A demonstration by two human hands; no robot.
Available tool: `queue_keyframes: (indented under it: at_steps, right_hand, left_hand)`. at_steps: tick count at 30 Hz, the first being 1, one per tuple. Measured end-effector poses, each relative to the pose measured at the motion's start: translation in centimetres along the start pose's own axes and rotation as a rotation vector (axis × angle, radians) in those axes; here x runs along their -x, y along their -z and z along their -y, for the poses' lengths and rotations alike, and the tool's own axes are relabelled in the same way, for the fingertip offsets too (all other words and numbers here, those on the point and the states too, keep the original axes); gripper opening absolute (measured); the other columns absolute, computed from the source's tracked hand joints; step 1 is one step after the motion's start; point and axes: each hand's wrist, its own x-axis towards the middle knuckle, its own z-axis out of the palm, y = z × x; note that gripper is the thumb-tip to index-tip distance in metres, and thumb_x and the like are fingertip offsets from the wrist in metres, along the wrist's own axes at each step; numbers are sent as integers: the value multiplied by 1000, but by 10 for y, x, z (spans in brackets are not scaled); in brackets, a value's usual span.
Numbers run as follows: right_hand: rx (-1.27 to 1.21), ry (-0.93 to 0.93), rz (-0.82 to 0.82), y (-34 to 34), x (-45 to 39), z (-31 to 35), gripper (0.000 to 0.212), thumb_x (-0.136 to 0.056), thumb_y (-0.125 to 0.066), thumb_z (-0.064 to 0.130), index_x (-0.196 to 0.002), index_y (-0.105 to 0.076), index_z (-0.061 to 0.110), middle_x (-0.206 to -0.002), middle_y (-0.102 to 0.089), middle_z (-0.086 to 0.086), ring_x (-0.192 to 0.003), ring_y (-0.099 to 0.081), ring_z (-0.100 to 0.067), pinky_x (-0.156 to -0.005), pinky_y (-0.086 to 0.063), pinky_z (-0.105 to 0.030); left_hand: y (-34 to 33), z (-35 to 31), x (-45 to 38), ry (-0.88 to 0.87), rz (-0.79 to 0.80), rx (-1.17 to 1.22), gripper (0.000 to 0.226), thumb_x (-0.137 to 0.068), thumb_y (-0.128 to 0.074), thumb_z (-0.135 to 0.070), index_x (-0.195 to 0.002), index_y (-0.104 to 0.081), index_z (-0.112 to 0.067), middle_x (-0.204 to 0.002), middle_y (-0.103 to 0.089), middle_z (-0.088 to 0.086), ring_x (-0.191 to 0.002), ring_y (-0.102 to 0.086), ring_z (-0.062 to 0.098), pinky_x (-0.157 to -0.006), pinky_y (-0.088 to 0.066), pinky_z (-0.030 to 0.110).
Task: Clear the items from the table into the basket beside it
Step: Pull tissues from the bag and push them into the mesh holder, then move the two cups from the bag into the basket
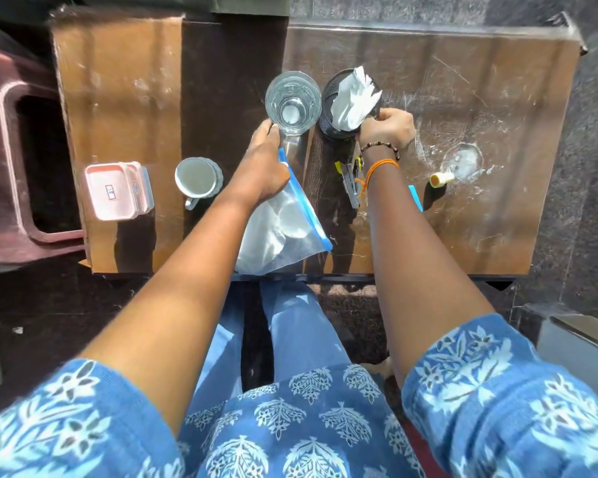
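Head view: dark basket (0, 139) left of the scratched wooden table (463, 219); stone floor (594, 167). Pink lidded box (113, 191) bears an unreadable label, mug (197, 179) beside it. Left hand (263, 163) curls around the glass (292, 101); right hand (387, 127) grips the black mesh holder (332, 108) of tissues.

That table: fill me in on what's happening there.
A person is clearing the table. The left hand reaches to the clear glass, fingers at its side. The right hand grips the black mesh holder stuffed with white tissue. The mug, pink container and zip bag sit untouched.
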Motion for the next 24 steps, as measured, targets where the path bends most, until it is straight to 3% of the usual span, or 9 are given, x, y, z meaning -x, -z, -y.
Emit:
queue_keyframes:
  at_steps: [2, 4, 6, 9, 13, 16, 18, 21, 24]
  right_hand:
    - [-6, 5, 6, -1, 5, 0, 23, -80, -55, 11, -58, -61, 13, -66, -56, -3, -67, -53, -21, -59, -41, -22]
    - [-90, 4, -8, -3, 10, -2, 16, -78, -55, 11, -77, -70, 12, -74, -63, -6, -76, -63, -26, -65, -51, -26]
    - [-189, -26, -57, -2, 18, -6, 21, -80, -55, 12, -94, -71, 11, -95, -70, -8, -95, -65, -25, -79, -53, -29]
    - [-236, -85, -63, -2, 39, -23, 22, -85, -52, 15, -101, -67, 12, -109, -68, -7, -98, -60, -22, -75, -41, -23]
    - [-228, -58, 152, -16, 80, -51, 26, -85, -59, 24, -104, -63, 6, -97, -65, -7, -88, -55, -18, -85, -45, -29]
    - [-92, -11, 426, -33, 99, -63, 54, -81, -67, 33, -124, -51, 3, -123, -58, -13, -115, -54, -24, -101, -41, -33]
    - [76, 58, 522, -44, 110, -67, 69, -78, -70, 38, -133, -41, 7, -135, -51, -13, -124, -48, -28, -107, -39, -40]
    - [248, 143, 445, -52, 112, -69, 63, -75, -70, 38, -129, -45, 16, -132, -52, -9, -122, -45, -32, -104, -37, -44]
    - [378, 204, 294, -58, 119, -64, 53, -78, -64, 32, -127, -47, 19, -132, -46, -8, -122, -38, -33, -102, -35, -43]
  left_hand:
    - [-1, 1, 2, 10, 14, 19, 65, -92, -43, 0, -149, -12, -9, -160, -3, 3, -148, -8, 18, -118, -10, 27]
    - [-1, 2, 4, 16, 21, 52, 63, -93, -42, -2, -149, -12, -8, -160, -6, 4, -148, -10, 18, -117, -11, 25]
    - [-2, 5, 9, 26, 1, 114, 58, -94, -42, -5, -148, -20, -9, -157, -16, 7, -145, -20, 18, -115, -15, 24]
    - [-9, 12, 24, 68, -67, 244, 48, -93, -43, -6, -140, -39, -13, -146, -35, 8, -134, -39, 20, -113, -27, 27]
    - [-24, 37, 52, 138, -101, 346, 40, -92, -42, -4, -130, -50, -11, -135, -45, 8, -122, -49, 19, -99, -34, 18]
    - [-33, 59, 67, 182, -84, 371, 37, -90, -43, 0, -125, -54, -9, -131, -50, 10, -120, -52, 20, -93, -37, 19]
    - [-35, 75, 78, 230, -74, 395, 36, -89, -44, 0, -121, -57, -11, -130, -53, 9, -113, -55, 20, -90, -39, 21]
    - [-34, 91, 88, 275, -58, 415, 35, -89, -44, -2, -119, -58, -13, -128, -54, 6, -99, -54, 16, -82, -38, 19]
    - [-28, 112, 93, 289, -22, 399, 34, -90, -45, -4, -121, -58, -11, -128, -53, 7, -102, -51, 14, -88, -36, 19]
